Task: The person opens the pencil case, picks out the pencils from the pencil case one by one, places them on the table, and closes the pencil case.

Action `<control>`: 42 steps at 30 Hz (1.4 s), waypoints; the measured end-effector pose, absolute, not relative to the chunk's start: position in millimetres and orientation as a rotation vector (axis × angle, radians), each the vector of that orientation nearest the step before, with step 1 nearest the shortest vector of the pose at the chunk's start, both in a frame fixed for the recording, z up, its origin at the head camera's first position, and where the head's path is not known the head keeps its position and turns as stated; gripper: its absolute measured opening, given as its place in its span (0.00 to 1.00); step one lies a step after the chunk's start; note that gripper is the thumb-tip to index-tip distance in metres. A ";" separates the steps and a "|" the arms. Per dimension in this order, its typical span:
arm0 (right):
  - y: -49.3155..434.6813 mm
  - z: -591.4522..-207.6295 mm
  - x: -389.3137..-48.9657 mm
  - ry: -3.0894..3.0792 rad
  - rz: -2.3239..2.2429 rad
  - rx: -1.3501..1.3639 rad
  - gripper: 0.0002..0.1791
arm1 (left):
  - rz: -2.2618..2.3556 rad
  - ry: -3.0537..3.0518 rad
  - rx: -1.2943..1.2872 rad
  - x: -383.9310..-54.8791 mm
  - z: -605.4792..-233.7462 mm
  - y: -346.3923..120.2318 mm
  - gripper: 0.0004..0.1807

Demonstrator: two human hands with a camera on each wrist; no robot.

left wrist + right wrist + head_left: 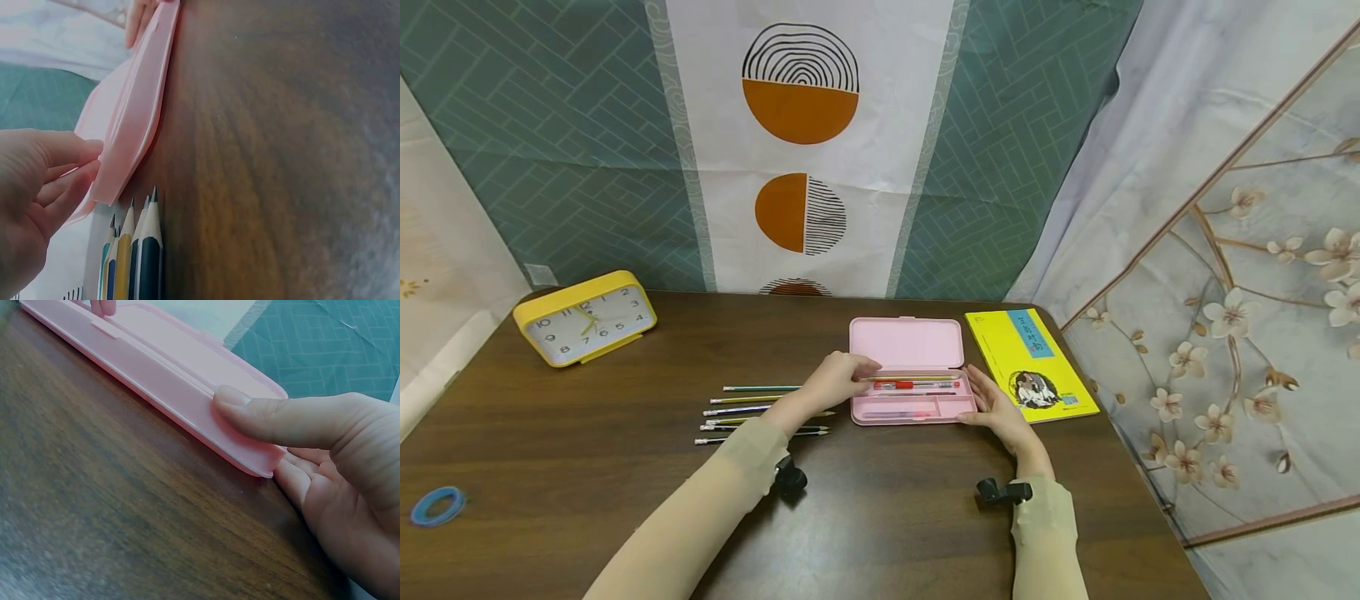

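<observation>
A pink pencil case (pixel 906 421) lies open on the table, its lid tipped back. My right hand (pixel 1003 417) holds the case's right end, thumb along the front wall and fingers round the end, as the right wrist view shows. At the left end my left hand (pixel 842 379) reaches over the rim, fingertips pinched together at the end of a yellow-green pencil (pixel 925 378); the grip itself is partly hidden. Inside the case lie a red pen (pixel 906 385) and other slim items. Beneath the left wrist, several pencils (pixel 150 250) lie side by side, points toward the case.
A yellow book (pixel 1000 358) lies just right of the case. The yellow clock (pixel 587 321) stands at the back left, and a blue tape ring (pixel 437 506) rests near the left edge. Patterned cloth (pixel 1022 167) hangs behind the brown table (pixel 887 517).
</observation>
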State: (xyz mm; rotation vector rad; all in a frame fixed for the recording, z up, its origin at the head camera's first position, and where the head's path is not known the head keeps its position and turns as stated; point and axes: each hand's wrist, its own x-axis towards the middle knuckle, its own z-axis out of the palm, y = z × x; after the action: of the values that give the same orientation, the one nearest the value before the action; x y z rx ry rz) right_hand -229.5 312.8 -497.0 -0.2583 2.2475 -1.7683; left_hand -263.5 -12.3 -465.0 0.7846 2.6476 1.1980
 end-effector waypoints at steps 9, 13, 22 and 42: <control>313.1 -497.2 -229.2 2.243 -1.772 -0.261 0.52 | 1.147 2.660 0.779 -264.1 -464.2 -9.8 0.16; 313.0 -496.8 -229.3 2.246 -1.771 -0.267 0.52 | 1.119 2.664 0.761 -264.0 -463.2 -8.8 0.16; 312.8 -496.6 -229.4 2.253 -1.770 -0.259 0.52 | 1.063 2.698 0.747 -265.0 -460.6 -3.9 0.15; 313.3 -497.9 -228.5 2.276 -1.737 -0.234 0.53 | 0.952 2.898 0.830 -262.9 -469.2 7.1 0.13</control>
State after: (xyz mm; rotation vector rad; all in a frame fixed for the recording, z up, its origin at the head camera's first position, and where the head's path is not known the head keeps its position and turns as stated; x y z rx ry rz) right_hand -228.5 313.3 -497.9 -0.2343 2.2758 -1.7366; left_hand -262.9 7.1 -469.2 0.8303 2.8975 0.9525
